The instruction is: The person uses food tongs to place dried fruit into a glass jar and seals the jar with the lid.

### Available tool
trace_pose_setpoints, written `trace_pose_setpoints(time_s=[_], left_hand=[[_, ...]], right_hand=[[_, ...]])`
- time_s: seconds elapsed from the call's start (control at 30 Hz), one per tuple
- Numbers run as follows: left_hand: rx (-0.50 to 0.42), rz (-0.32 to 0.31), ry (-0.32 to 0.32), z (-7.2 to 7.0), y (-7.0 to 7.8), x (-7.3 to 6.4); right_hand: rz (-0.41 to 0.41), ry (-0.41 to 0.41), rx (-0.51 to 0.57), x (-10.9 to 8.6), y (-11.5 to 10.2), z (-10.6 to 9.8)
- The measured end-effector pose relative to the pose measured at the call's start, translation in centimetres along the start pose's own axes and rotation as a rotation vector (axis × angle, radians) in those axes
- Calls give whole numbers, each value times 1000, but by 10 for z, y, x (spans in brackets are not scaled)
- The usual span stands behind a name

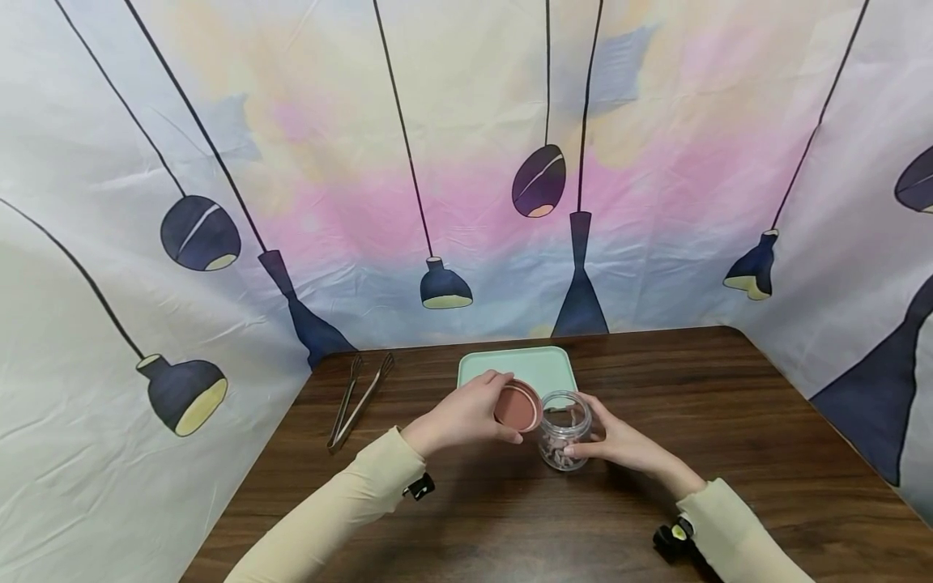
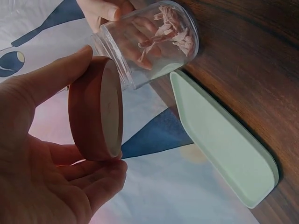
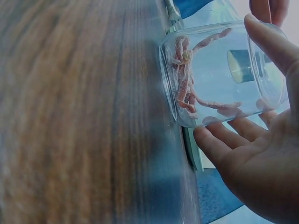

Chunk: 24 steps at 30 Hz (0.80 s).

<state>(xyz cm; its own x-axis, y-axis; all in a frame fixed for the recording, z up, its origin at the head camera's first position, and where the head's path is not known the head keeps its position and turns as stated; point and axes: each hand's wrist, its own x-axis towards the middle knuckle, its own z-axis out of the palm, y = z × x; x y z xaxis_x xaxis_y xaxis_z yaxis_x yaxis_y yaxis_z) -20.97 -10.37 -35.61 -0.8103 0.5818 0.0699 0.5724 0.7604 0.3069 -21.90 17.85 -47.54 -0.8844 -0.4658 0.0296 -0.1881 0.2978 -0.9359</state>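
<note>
My left hand grips a reddish-brown round lid by its edge, thumb on one side and fingers on the other. In the left wrist view the lid is off the jar, its pale inner face turned toward the mouth. A clear jar stands upright on the table with its top uncovered. My right hand holds the jar round its side, thumb in front and fingers behind. Several thin, pinkish-brown dried strips lie and lean at the bottom of the jar, as the right wrist view shows.
Behind the jar lies a pale green rectangular tray, partly covered by the left hand and jar. Metal tongs rest at the left of the dark wooden table. A cloth backdrop with printed lamps hangs along the table's far edge.
</note>
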Motion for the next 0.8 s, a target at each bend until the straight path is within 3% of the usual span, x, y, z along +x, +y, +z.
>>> trace_pose_setpoints(time_s=[0.4, 0.57, 0.8], left_hand=[[73, -37, -69, -8, 10, 6], [66, -40, -44, -10, 11, 7], [33, 10, -23, -5, 19, 10]], right_hand=[[-12, 12, -23, -1, 0, -2], [5, 4, -11, 1, 1, -1], [21, 1, 13, 1, 2, 1]])
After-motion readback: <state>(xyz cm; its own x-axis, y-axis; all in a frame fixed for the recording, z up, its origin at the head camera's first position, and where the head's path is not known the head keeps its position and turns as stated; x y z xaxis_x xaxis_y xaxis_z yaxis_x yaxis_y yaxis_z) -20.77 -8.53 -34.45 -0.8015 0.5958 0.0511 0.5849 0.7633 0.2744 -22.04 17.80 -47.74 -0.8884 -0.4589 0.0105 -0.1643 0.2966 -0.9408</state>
